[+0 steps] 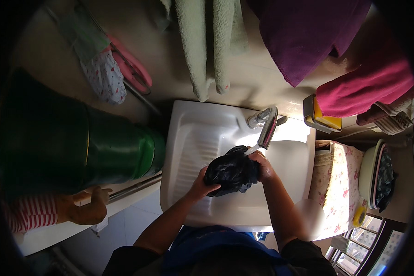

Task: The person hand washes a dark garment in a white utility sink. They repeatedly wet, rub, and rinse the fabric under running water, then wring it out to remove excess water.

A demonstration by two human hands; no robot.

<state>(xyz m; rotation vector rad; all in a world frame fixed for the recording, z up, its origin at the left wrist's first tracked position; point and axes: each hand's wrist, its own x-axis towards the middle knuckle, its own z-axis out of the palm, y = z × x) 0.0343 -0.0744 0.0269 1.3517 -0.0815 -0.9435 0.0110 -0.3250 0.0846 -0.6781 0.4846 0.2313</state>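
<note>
Both hands hold a wet, dark bunched cloth (229,172) over a white ceramic laundry sink (193,111). My left hand (201,188) grips the cloth's left side, thumb on top. At its upper right edge, my right hand (263,167) holds it just under the spout. Water (252,149) runs from the chrome faucet (269,127) onto the cloth near my right fingers. Left of the cloth, the ribbed washboard (196,151) of the sink shows. The smooth basin (289,165) lies to the right. My right fingertips are partly hidden by the cloth.
A large green bin (100,141) stands left of the sink, with a plush arm in a striped sleeve (38,212) below it. Towels (193,45) hang above. A soap holder (321,117) is on the wall. Right are a flowered cover (345,183) and stacked basins (369,176).
</note>
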